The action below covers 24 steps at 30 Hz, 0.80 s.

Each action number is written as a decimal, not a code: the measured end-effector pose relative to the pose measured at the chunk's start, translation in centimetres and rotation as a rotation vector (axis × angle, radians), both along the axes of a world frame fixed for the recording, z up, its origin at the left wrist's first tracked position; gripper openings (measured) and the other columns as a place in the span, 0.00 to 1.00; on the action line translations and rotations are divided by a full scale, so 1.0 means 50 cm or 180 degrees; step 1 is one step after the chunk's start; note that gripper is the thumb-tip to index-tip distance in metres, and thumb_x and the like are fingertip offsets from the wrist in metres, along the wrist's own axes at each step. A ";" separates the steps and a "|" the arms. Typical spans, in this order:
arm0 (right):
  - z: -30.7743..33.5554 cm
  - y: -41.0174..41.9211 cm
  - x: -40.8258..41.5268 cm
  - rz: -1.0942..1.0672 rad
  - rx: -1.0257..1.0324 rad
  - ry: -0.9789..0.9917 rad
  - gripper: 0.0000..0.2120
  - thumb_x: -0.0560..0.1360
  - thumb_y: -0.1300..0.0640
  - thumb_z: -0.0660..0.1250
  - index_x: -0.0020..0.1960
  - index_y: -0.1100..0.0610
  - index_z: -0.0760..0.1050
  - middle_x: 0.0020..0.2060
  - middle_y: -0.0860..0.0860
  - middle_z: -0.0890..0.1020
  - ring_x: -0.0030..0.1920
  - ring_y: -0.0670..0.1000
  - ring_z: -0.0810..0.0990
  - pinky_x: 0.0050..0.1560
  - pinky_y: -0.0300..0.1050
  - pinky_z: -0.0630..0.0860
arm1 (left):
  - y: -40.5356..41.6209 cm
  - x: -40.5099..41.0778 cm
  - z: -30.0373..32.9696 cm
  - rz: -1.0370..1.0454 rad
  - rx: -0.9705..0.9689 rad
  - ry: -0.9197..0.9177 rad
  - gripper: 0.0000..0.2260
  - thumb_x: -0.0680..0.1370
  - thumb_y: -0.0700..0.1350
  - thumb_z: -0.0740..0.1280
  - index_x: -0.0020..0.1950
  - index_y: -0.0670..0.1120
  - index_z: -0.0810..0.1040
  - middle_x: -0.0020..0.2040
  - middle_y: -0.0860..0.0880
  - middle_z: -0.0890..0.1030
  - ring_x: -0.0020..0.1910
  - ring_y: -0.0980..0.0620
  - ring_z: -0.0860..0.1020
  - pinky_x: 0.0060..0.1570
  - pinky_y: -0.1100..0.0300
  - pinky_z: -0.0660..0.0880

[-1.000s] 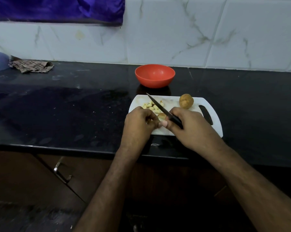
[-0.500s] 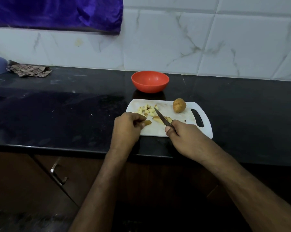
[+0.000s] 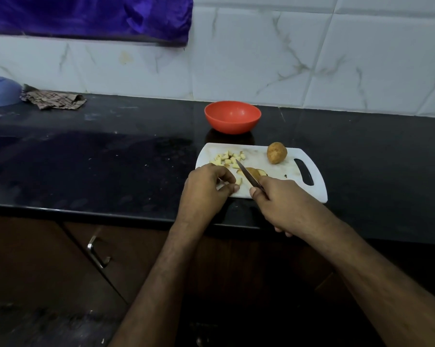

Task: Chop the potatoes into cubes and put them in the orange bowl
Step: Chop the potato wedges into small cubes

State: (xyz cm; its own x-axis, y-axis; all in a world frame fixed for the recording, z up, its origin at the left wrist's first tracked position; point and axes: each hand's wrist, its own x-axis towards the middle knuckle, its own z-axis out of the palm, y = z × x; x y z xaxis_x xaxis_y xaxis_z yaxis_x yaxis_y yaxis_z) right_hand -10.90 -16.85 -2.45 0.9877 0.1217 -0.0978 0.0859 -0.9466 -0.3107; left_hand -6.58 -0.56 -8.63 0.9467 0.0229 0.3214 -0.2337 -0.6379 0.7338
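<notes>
Dicing mid-potato: my right hand grips the knife over the potato slices on the cutting board, my left hand pinches a piece; next I should cross-cut, then tackle the whole potato; the orange bowl looks empty behind.

There is only one view, from a camera worn on the person's head, so no part of the scene is shared with a second view. It looks forward and down over the near edge of the black counter toward the tiled wall behind its far edge. The camera is near: both forearms enter from the bottom of the picture (they fill much of the lower half). The white cutting board lies a little right of the middle, close to the counter's near edge. The wide lens bends the counter's edges slightly. The cabinet front below is also visible.
</notes>
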 end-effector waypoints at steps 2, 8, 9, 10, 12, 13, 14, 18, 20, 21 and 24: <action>0.000 -0.005 -0.002 -0.0038 0.0019 0.0009 0.16 0.85 0.44 0.52 0.57 0.53 0.72 0.37 0.51 0.80 0.30 0.50 0.82 0.31 0.46 0.81 | -0.001 -0.001 -0.001 0.0028 -0.0065 0.0021 0.05 0.73 0.46 0.77 0.46 0.52 0.83 0.42 0.58 0.81 0.45 0.61 0.78 0.46 0.61 0.77; 0.001 -0.001 -0.008 -0.0027 -0.0081 0.0122 0.18 0.85 0.42 0.48 0.55 0.52 0.72 0.36 0.52 0.80 0.24 0.48 0.79 0.22 0.40 0.75 | -0.002 -0.002 -0.001 0.0073 -0.0133 0.0009 0.10 0.73 0.45 0.77 0.51 0.52 0.80 0.44 0.59 0.81 0.44 0.64 0.79 0.46 0.67 0.76; 0.001 0.002 -0.008 -0.0006 -0.0115 0.0150 0.17 0.85 0.43 0.49 0.55 0.51 0.72 0.36 0.51 0.80 0.24 0.48 0.79 0.22 0.39 0.75 | -0.001 -0.001 0.000 0.0084 -0.0113 0.0012 0.10 0.73 0.45 0.77 0.51 0.52 0.80 0.43 0.59 0.81 0.44 0.64 0.79 0.46 0.68 0.76; 0.003 0.006 -0.008 0.0010 -0.0133 0.0160 0.16 0.85 0.44 0.49 0.56 0.50 0.73 0.36 0.51 0.80 0.24 0.48 0.79 0.21 0.38 0.74 | 0.000 0.000 0.000 0.0086 -0.0128 0.0017 0.09 0.73 0.45 0.77 0.51 0.52 0.80 0.43 0.59 0.81 0.43 0.64 0.79 0.46 0.68 0.76; 0.006 0.012 -0.008 0.0012 -0.0127 0.0102 0.15 0.85 0.46 0.51 0.56 0.50 0.74 0.37 0.50 0.79 0.24 0.48 0.80 0.19 0.36 0.72 | 0.004 0.001 0.002 0.0054 -0.0285 0.0056 0.09 0.73 0.43 0.77 0.50 0.52 0.81 0.43 0.58 0.82 0.43 0.64 0.79 0.45 0.70 0.77; 0.008 0.014 -0.008 -0.0001 -0.0123 0.0061 0.15 0.84 0.46 0.51 0.55 0.49 0.75 0.37 0.50 0.79 0.25 0.49 0.81 0.19 0.36 0.72 | 0.007 0.002 0.003 0.0032 -0.0384 0.0080 0.10 0.72 0.42 0.77 0.49 0.52 0.81 0.43 0.58 0.82 0.43 0.64 0.80 0.45 0.70 0.77; 0.010 0.017 -0.006 -0.0018 -0.0129 0.0046 0.14 0.84 0.46 0.52 0.54 0.49 0.75 0.37 0.49 0.79 0.25 0.50 0.82 0.19 0.36 0.72 | 0.010 0.003 0.004 0.0019 -0.0469 0.0102 0.10 0.72 0.41 0.78 0.48 0.52 0.81 0.43 0.58 0.82 0.42 0.63 0.80 0.45 0.69 0.78; 0.012 0.025 0.000 -0.0093 -0.0226 0.0124 0.15 0.84 0.46 0.53 0.55 0.49 0.76 0.38 0.50 0.79 0.25 0.48 0.80 0.22 0.39 0.74 | 0.014 0.003 0.006 0.0055 -0.0658 0.0202 0.10 0.71 0.40 0.78 0.46 0.52 0.82 0.42 0.56 0.84 0.41 0.59 0.82 0.46 0.62 0.81; 0.011 0.025 0.002 -0.0129 -0.0256 0.0115 0.15 0.84 0.46 0.52 0.56 0.49 0.77 0.38 0.50 0.79 0.26 0.48 0.80 0.26 0.42 0.76 | 0.014 0.002 0.007 0.0075 -0.0766 0.0248 0.10 0.71 0.40 0.79 0.45 0.51 0.83 0.41 0.55 0.84 0.40 0.59 0.83 0.46 0.62 0.82; 0.011 0.025 0.003 -0.0146 -0.0261 0.0115 0.15 0.84 0.46 0.52 0.57 0.49 0.76 0.38 0.50 0.79 0.27 0.48 0.80 0.29 0.43 0.77 | 0.014 0.002 0.008 0.0075 -0.0808 0.0272 0.10 0.70 0.40 0.80 0.45 0.51 0.83 0.41 0.55 0.84 0.40 0.59 0.83 0.46 0.64 0.82; 0.016 0.024 0.003 -0.0195 -0.0180 0.0169 0.15 0.84 0.47 0.52 0.60 0.50 0.75 0.38 0.50 0.79 0.30 0.49 0.81 0.29 0.42 0.78 | 0.017 0.004 0.015 0.0059 -0.0830 0.0391 0.09 0.69 0.41 0.81 0.46 0.49 0.84 0.40 0.54 0.85 0.40 0.58 0.84 0.44 0.69 0.80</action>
